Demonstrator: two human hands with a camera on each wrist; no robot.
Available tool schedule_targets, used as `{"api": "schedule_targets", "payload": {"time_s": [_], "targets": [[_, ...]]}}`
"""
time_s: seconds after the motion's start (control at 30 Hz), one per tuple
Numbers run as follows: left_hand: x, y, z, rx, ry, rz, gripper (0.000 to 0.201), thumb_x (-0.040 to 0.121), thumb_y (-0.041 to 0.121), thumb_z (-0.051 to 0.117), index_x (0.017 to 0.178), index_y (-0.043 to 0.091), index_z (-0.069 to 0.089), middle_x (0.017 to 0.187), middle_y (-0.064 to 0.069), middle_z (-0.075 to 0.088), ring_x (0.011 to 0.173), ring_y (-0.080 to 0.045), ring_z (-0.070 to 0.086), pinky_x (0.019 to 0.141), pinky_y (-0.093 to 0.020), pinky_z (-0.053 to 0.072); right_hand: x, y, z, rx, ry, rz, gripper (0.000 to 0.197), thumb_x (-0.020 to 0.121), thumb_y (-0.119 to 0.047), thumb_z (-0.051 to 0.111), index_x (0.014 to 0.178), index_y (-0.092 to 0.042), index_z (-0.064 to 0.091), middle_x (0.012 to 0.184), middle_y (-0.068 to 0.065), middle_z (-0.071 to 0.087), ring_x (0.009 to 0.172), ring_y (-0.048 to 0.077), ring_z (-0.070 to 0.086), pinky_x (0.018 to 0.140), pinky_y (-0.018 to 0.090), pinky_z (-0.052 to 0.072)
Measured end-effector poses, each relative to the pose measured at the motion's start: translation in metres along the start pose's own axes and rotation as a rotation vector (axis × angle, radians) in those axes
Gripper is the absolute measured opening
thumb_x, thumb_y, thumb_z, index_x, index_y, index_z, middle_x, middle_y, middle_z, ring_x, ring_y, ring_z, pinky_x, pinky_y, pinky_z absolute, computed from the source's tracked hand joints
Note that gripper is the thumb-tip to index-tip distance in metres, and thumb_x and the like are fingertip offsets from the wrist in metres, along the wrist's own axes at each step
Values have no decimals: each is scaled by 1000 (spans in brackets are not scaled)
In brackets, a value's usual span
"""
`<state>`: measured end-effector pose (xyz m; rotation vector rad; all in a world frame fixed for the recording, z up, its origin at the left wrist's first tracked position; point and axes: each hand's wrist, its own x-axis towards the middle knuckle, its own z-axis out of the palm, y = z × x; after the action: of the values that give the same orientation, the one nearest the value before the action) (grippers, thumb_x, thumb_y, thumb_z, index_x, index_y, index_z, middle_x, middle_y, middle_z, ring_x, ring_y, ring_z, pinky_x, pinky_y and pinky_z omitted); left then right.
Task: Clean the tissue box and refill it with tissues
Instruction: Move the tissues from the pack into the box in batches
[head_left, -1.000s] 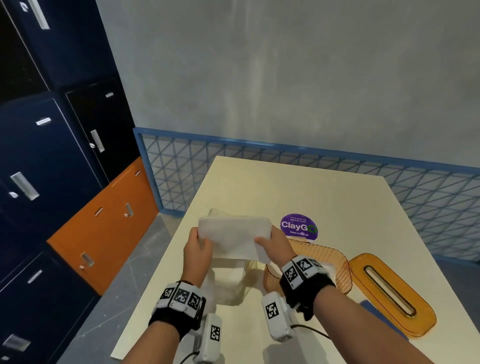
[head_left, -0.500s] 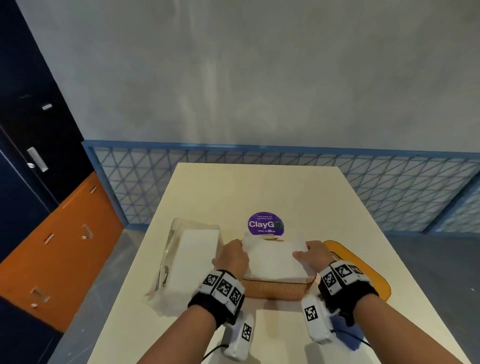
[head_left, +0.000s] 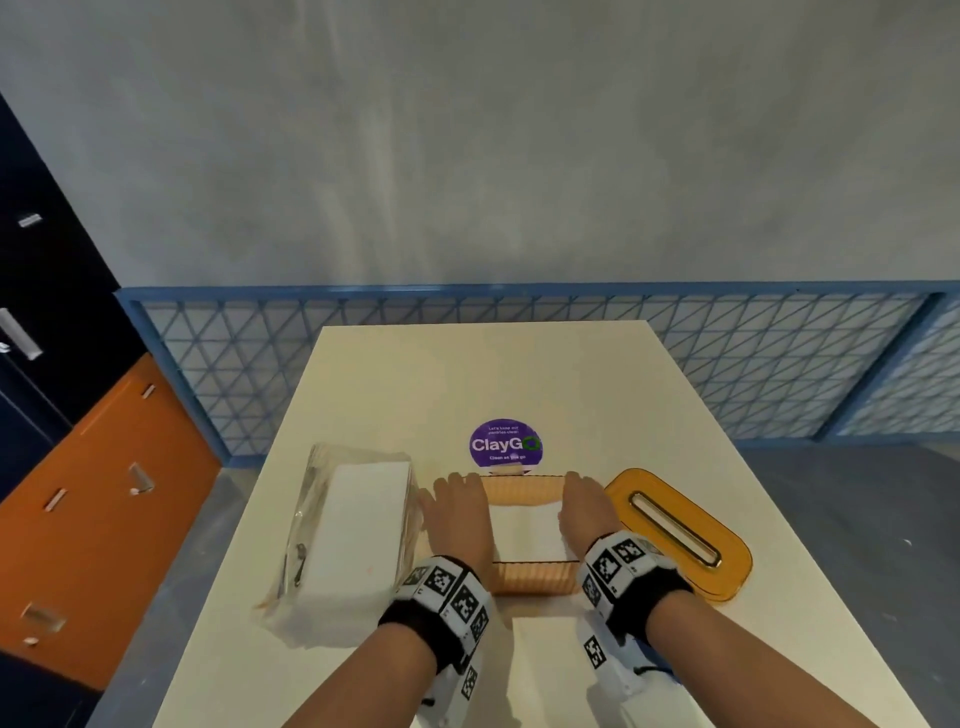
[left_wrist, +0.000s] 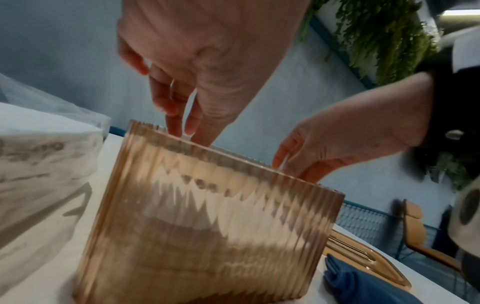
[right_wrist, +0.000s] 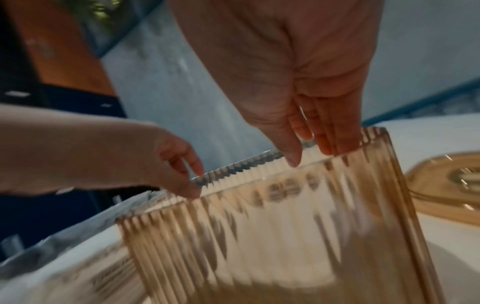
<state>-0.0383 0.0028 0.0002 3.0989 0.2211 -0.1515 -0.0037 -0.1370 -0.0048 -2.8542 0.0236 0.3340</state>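
The amber ribbed tissue box (head_left: 532, 577) stands open-topped in the middle of the table, with a white tissue stack (head_left: 524, 530) inside it. My left hand (head_left: 460, 512) lies over the stack's left end and my right hand (head_left: 584, 512) over its right end. Both hands have straight fingers reaching down past the rim. The left wrist view shows my left fingers (left_wrist: 174, 121) dipping behind the ribbed front wall (left_wrist: 207, 226). My right fingers (right_wrist: 324, 142) do the same in the right wrist view. The amber slotted lid (head_left: 675, 530) lies flat to the right of the box.
A clear plastic pack of white tissues (head_left: 353, 540) lies left of the box, close to the table's left edge. A white sheet (head_left: 545, 644) lies in front of the box. A blue cloth (left_wrist: 363, 288) sits by the lid. A purple sticker (head_left: 505, 445) marks the table behind the box.
My hands carried the tissue stack from above the pack to the right and lowered it into the amber box. It now sits below the rim.
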Motion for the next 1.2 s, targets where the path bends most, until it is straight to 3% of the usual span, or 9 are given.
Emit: {"api": "schedule_targets", "payload": {"time_s": [0.1,0.27,0.43,0.53,0.73,0.8,0.97,1.1,1.2], "targets": [[5,6,5,-120,-110,69,32,92,4,46,123,4,50,129,-13,50,122,-27,46,100,-33,41,-3,-4,6,-83,54,-129,35,94,2,39,128,-5,43,132,14,43,121,29,47,96,33,43],[16,9,4,-231,-305,24,31,100,7,36,122,-3,55,130,-18,57,122,-29,54,101,-32,43,5,-4,11,-177,-259,-88,37,90,-14,59,125,-2,53,131,15,54,120,29,54,92,32,46],[24,9,13,-280,-407,-26,30,98,8,41,122,-4,56,129,-17,58,120,-28,56,98,-29,46,6,-3,11,-241,-317,-76,31,90,-18,58,115,0,60,121,13,64,111,26,62,80,25,49],[25,7,13,-397,-326,-50,30,96,8,42,120,-3,57,128,-16,59,119,-28,57,96,-30,46,5,-4,2,-233,-266,-75,29,95,-14,49,118,1,58,125,15,61,115,27,60,88,28,49],[16,-33,-5,-651,217,-99,27,93,6,43,111,3,63,114,-12,63,107,-26,57,84,-32,45,2,8,-33,-84,61,-58,29,95,-12,37,114,-7,58,116,13,61,104,28,60,78,32,47],[15,-53,-1,-640,330,-172,27,93,6,44,111,4,63,115,-11,61,111,-27,53,85,-37,46,3,17,-35,-74,69,-18,31,96,-15,37,122,-10,52,122,12,57,111,28,56,84,34,47],[9,-89,19,-366,55,-428,40,93,32,49,127,9,47,132,-11,43,124,-30,40,95,-42,41,2,26,-25,-64,-106,55,38,96,-11,36,134,-6,38,134,16,48,122,30,50,94,36,45],[7,-96,30,-234,-57,-413,61,86,52,55,130,12,41,138,-8,35,129,-28,34,99,-41,39,-1,25,-16,-68,-135,56,31,95,-5,38,125,-1,44,126,19,56,114,30,57,82,32,46],[5,-96,33,-207,-48,-401,59,87,50,55,130,12,41,137,-8,34,129,-27,34,99,-41,39,0,24,-13,-53,-125,65,33,94,-4,40,127,-1,43,125,19,57,113,30,58,86,33,49]]}}
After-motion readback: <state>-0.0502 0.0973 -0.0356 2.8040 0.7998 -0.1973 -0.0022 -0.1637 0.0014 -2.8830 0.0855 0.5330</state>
